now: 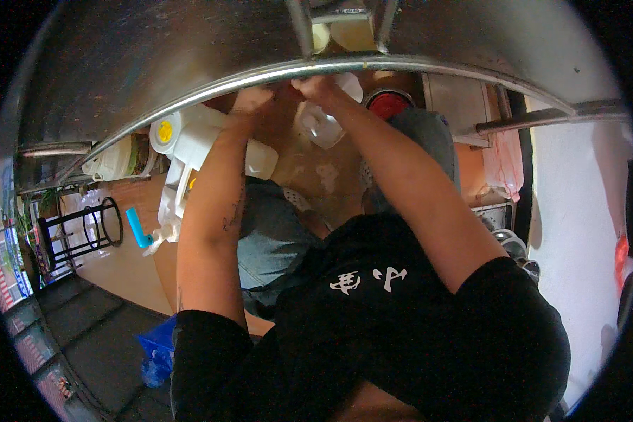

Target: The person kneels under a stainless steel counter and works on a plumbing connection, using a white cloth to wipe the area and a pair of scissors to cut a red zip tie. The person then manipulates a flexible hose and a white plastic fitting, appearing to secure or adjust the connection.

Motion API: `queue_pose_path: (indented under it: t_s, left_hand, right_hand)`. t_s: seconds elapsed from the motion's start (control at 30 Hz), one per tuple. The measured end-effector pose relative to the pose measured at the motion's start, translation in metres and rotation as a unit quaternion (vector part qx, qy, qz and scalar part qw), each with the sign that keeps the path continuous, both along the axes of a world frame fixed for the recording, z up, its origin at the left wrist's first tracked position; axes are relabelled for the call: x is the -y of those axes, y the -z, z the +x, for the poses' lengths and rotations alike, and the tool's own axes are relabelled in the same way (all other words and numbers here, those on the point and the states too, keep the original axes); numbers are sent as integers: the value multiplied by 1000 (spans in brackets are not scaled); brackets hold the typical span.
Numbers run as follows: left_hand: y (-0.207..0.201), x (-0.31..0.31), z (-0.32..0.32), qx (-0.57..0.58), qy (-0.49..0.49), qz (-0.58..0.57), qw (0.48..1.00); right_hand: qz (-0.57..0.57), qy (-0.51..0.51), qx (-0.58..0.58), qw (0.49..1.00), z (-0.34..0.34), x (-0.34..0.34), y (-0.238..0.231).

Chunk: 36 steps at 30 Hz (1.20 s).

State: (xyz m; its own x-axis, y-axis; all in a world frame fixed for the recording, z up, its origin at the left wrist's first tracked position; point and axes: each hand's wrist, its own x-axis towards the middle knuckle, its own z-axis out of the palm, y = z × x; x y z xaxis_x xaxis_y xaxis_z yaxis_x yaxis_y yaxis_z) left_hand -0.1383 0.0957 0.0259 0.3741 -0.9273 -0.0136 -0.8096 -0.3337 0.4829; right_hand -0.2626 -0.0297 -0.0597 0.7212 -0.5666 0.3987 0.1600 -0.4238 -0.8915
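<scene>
Both my arms reach forward and down, below the rim of a metal table (260, 75). My left hand (253, 98) looks closed, its fingertips mostly hidden. Just right of it, my right hand (316, 90) is also curled, partly cut off by the table rim. A dark reddish patch (285, 93) shows between the hands; I cannot tell what it is or whether they hold it. Close under my right hand is a translucent whitish plastic container (322, 128). A round red tub or basin (388, 105) stands to its right, beside my knee.
Left of my left arm are a white plastic jug with a yellow cap (165, 132) and a blue elbow pipe (139, 228). Farther left stands a black metal stool (81, 228). A blue plastic bag (159, 352) hangs lower left. A white wall (577, 232) and metal bar (541, 121) bound the right.
</scene>
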Motion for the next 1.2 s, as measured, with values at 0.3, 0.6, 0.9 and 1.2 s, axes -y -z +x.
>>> queue_pose_path:
  t_s: [0.3, 0.6, 0.9, 1.2]
  left_hand:
    - [39, -1, 47, 289, 92, 130, 944]
    - [67, -5, 53, 306, 73, -19, 949]
    - [47, -4, 33, 139, 34, -93, 985]
    - [28, -13, 3, -190, -79, -206, 957]
  right_hand:
    - [-1, -40, -108, 993, 9, -10, -14]
    - [25, -2, -188, 982, 20, -13, -6]
    - [-220, 80, -26, 972, 27, -3, 23]
    - [-275, 141, -93, 946, 33, -24, 4]
